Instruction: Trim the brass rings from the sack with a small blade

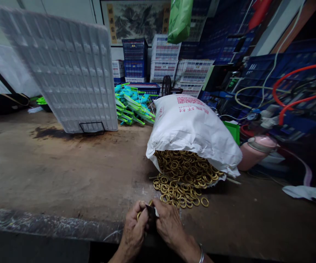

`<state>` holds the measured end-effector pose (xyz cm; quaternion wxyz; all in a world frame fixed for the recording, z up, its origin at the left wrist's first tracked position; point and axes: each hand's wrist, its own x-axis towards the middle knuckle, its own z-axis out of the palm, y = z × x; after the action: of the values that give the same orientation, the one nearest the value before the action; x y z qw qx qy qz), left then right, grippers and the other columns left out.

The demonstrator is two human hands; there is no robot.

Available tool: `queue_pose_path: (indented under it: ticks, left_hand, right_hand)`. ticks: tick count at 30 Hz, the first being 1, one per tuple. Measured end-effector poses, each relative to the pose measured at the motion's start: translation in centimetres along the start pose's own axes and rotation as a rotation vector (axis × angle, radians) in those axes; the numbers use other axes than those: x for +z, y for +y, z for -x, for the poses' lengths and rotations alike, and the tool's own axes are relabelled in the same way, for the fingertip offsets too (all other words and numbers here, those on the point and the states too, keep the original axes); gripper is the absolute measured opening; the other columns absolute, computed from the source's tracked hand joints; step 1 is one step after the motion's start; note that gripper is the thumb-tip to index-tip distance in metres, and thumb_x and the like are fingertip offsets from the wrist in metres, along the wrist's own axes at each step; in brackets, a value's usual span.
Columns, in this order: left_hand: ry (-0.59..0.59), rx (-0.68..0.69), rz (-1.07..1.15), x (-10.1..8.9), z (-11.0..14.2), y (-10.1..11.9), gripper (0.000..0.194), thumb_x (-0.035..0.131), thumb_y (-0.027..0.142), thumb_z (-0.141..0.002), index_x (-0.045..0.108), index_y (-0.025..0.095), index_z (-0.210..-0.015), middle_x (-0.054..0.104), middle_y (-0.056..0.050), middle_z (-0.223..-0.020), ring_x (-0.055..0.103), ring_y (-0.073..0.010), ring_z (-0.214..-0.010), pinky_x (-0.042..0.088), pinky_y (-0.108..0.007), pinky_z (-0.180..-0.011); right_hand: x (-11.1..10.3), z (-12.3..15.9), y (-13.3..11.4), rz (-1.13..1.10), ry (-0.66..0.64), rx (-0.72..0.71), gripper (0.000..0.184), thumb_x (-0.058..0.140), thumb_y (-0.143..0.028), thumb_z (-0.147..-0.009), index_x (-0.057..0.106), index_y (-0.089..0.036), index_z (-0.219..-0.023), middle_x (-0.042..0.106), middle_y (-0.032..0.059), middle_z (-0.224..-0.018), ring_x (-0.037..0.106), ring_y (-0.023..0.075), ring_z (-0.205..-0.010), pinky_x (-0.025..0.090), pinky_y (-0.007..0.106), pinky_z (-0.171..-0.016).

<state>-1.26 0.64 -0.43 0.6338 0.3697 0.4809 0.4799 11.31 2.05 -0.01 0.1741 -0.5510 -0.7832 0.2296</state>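
Note:
At the table's front edge my two hands meet, both closed. My left hand [133, 227] pinches a brass-coloured ring [138, 216], mostly covered by the fingers. A small dark flat piece [151, 218] sits between the hands, with my right hand [169, 223] closed on it; its kind is unclear. Something small and white shows by the right fingers. Just beyond my hands, loose rings [178, 193] spill from the open mouth of a white woven sack [190, 128], which lies on its side full of the same rings.
A tall white ribbed panel [72, 73] stands in a black wire holder [92, 128] at left. Green and blue plastic pieces [133, 104] are piled behind the sack. A pink bottle [258, 151] and red hoses [284, 84] are at right. Stacked crates [164, 54] stand behind.

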Motion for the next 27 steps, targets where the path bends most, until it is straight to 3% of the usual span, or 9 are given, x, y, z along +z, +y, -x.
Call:
queue_pose_path:
  ticks: [6,10,13,18,24,27]
  left_hand:
    - [-0.048,-0.023,-0.032,0.2,1.5,1.3,0.039,0.06,0.053,-0.068,0.046,0.017,-0.062,0.043,0.006,-0.05,0.036,-0.0042,-0.041,0.026,-0.016,-0.04]
    - [-0.058,-0.198,0.207,0.3,1.4,1.5,0.037,0.061,0.053,-0.068,0.047,0.019,-0.069,0.048,0.005,-0.055,0.036,-0.004,-0.039,0.025,-0.016,-0.036]
    - [-0.043,-0.251,0.332,0.2,0.8,1.6,0.038,0.062,0.052,-0.066,0.049,0.017,-0.067,0.054,0.002,-0.065,0.04,-0.0044,-0.042,0.029,-0.017,-0.037]
    - [-0.03,-0.236,0.359,-0.4,0.5,1.5,0.036,0.066,0.048,-0.064,0.053,0.015,-0.069,0.059,-0.002,-0.069,0.042,-0.0058,-0.043,0.028,-0.018,-0.035]
    - [-0.08,-0.287,0.491,-0.9,0.3,1.1,0.027,0.067,0.036,-0.067,0.056,0.017,-0.082,0.057,0.0,-0.067,0.046,-0.0063,-0.045,0.026,-0.016,-0.036]
    - [-0.077,-0.323,0.556,-1.1,0.2,0.9,0.025,0.07,0.033,-0.064,0.056,0.016,-0.076,0.057,-0.001,-0.068,0.049,-0.0076,-0.049,0.026,-0.016,-0.037]
  right_hand:
    - [-1.0,-0.9,1.5,0.22,0.06,0.203,0.033,0.038,0.001,-0.066,0.055,-0.018,-0.087,0.065,0.0037,-0.075,0.058,0.0155,-0.067,0.025,0.025,-0.057]
    - [-2.3,-1.7,2.8,0.252,0.18,0.199,0.036,0.04,0.002,-0.064,0.055,-0.019,-0.088,0.064,0.0016,-0.073,0.058,0.0152,-0.068,0.026,0.025,-0.058]
    - [-3.4,-2.7,3.3,0.284,0.24,0.239,0.03,0.042,-0.001,-0.069,0.055,-0.02,-0.089,0.065,0.0018,-0.077,0.059,0.0144,-0.071,0.028,0.024,-0.059]
    - [-4.1,-4.4,3.5,0.399,0.178,0.288,0.018,0.047,-0.013,-0.078,0.055,-0.022,-0.092,0.066,0.0028,-0.086,0.061,0.0141,-0.075,0.028,0.023,-0.057]
    - [-3.1,-5.5,3.9,0.463,0.164,0.336,0.012,0.049,-0.02,-0.081,0.053,-0.021,-0.092,0.067,0.0042,-0.078,0.063,0.0176,-0.071,0.027,0.025,-0.054]
    - [-2.7,-5.9,4.1,0.482,0.182,0.343,0.011,0.048,-0.017,-0.08,0.054,-0.02,-0.089,0.067,0.0053,-0.075,0.063,0.0183,-0.07,0.027,0.025,-0.054]
